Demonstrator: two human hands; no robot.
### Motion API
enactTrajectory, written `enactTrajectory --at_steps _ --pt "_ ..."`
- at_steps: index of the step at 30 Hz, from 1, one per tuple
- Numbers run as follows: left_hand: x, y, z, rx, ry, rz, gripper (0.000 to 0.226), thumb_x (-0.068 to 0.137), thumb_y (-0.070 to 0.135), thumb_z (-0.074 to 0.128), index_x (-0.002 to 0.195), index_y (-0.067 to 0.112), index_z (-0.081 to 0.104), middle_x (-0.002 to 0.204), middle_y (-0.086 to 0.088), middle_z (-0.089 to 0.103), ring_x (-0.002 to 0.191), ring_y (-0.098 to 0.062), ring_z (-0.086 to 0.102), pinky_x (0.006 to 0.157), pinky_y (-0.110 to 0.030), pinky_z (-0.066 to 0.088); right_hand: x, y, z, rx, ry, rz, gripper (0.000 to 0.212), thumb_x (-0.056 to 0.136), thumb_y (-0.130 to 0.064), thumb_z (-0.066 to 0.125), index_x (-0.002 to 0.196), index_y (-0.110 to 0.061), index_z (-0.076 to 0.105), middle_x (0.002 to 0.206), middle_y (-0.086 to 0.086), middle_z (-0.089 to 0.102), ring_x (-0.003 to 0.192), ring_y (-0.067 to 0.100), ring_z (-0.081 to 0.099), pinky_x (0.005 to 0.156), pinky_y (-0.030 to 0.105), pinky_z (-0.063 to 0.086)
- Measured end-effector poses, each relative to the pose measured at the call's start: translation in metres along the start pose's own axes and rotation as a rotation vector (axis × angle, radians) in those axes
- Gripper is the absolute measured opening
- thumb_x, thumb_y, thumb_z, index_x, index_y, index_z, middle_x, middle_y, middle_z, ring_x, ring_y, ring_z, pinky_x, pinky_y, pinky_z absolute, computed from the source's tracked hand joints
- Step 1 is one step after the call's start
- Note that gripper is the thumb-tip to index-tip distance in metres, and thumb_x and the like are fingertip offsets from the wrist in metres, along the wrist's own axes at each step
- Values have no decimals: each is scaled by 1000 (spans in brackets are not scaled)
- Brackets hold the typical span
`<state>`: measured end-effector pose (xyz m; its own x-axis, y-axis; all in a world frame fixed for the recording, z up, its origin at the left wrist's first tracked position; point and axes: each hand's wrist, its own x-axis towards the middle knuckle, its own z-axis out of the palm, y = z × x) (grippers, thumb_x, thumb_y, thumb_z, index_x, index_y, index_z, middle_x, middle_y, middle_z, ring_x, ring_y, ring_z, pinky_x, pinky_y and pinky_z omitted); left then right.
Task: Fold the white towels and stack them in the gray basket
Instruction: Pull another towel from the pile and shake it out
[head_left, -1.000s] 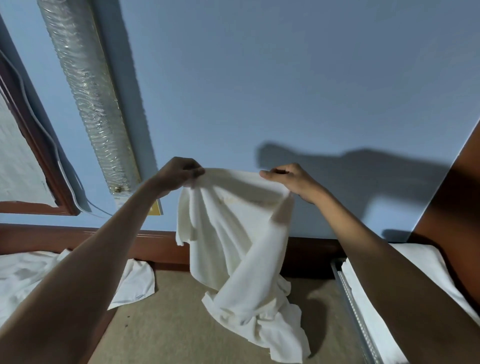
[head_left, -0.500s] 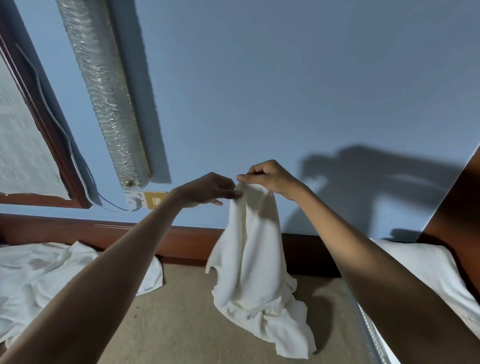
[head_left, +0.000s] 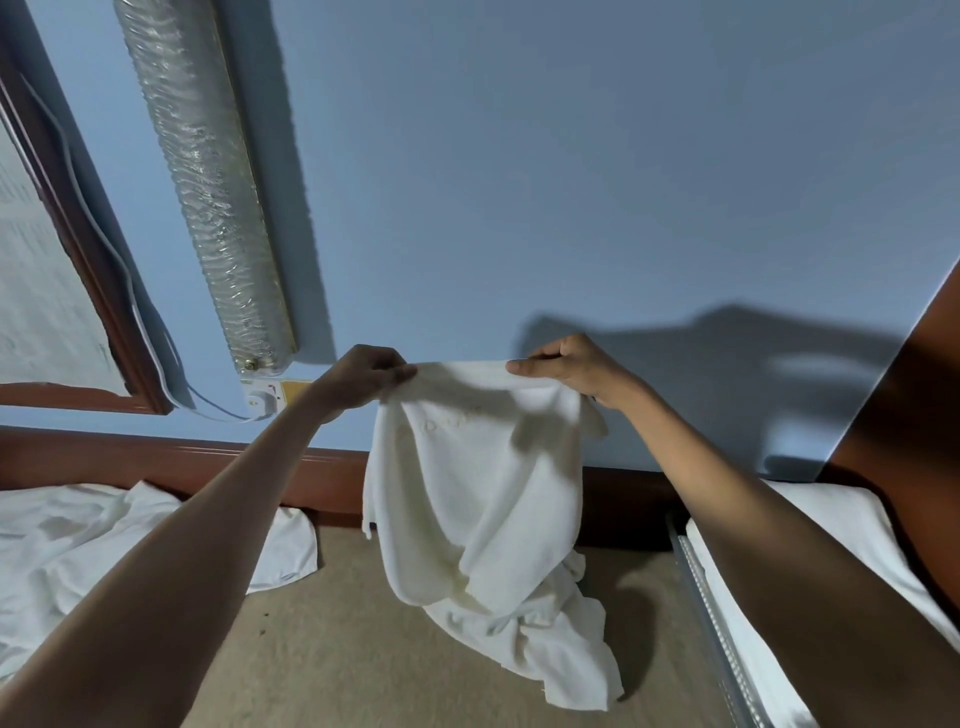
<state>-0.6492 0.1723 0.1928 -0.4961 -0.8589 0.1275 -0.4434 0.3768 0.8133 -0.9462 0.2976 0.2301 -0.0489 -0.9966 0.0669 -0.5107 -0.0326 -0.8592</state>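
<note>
moved apart, left hand (head_left: 363, 378) and right hand (head_left: 569, 370) each pinch the white towel (head_left: 478, 493).

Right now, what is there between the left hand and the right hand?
In the head view, the top edge of the white towel spans from the left hand to the right hand; both pinch it.

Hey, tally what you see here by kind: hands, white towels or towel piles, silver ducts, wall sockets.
Hands: 2, left hand and right hand, both pinching the held towel.
White cloth items: 3, the held towel, left pile, right cloth.
Ducts: 1, silver duct.
Sockets: 1, wall socket.
Total: 7.
</note>
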Motion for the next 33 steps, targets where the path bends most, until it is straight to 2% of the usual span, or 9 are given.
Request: enactTrajectory --at_steps 2,6,9,12,15,19,25,29,33 --pt "-1 4 11 96 -69 -16 21 93 30 75 104 13 71 94 -2 68 85 -19 62 77 -30 47 1 -8 3 6 -5 -13 37 83 -36 83 51 -26 67 48 -20 43 48 -2 42 53 13 29" --pt "-7 39 44 -1 -385 1 66 77 51 87 135 35 59 131 10 65 123 -12 60 103 -32 48 6 -26 15 -4 -28 -75 29 85 -36 82 68 -15 70 49 -18 51 48 -2 48 51 9 33" --pt "-7 52 54 -150 -394 67 33 88 43 79 107 16 74 106 1 74 104 -17 69 95 -35 52 7 -26 21 -22 -33 -57 42 83 -42 83 55 -20 60 49 -15 43 45 3 39 49 15 30" --pt "-4 45 39 -253 -327 71 42 85 46 81 80 9 61 82 -4 53 84 -17 54 81 -36 43 4 -21 19 -18 -13 -15 52 78 -51 84 48 -24 51 54 -10 37 49 8 34 54 22 27" --pt "-2 32 21 -320 -321 17 57 84 51 80 88 0 56 86 -7 48 88 -19 51 84 -35 45 0 -15 13 -14 -2 18 62 79 -50 83 41 -25 41 52 -11 27 48 9 26 55 29 20" --pt "-4 24 18 -350 -312 -31 34 94 41 70 91 7 65 87 -1 60 90 -18 57 86 -35 49 -4 -16 6 -15 -12 -9 60 84 -45 81 37 -27 48 51 -13 25 49 8 24 56 29 18" --pt "-4 19 21 -228 -145 30 81 80 67 73 102 -10 59 84 -8 51 77 -20 48 69 -30 42 -7 -5 -4 -18 -37 45 64 85 -51 77 53 -26 27 66 -2 14 58 17 14 56 33 9" --pt "-3 33 38 -48 -257 24 29 91 36 77 107 12 72 91 3 73 84 -15 66 72 -28 49 -6 0 -2 -16 -51 15 60 84 -52 78 52 -25 35 62 -4 20 54 14 18 54 30 12" --pt "-3 65 62 -65 -392 78 31 88 35 81 112 17 74 108 0 76 105 -13 70 90 -35 53 2 -15 8 -15 9 -68 48 83 -52 79 53 -23 55 59 -6 35 55 12 32 52 23 25"
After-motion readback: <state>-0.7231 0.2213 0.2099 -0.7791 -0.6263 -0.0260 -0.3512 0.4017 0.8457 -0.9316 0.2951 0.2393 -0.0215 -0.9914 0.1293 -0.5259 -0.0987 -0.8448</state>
